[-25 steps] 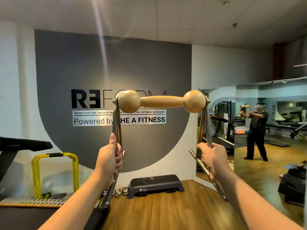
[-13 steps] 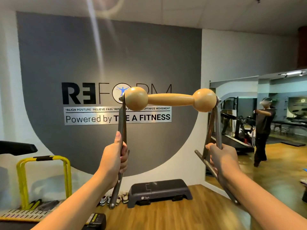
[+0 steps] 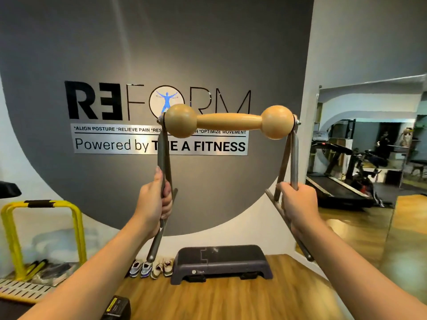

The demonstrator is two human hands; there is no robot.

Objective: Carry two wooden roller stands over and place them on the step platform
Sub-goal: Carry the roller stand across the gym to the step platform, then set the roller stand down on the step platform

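Two hands hold one wooden roller stand (image 3: pixel 228 122) up in the air before me. My left hand (image 3: pixel 153 204) has its fingers curled around the left metal legs, my right hand (image 3: pixel 297 204) around the right legs. The step platform (image 3: pixel 221 262) lies on the wooden floor (image 3: pixel 208 301) below, against the wall.
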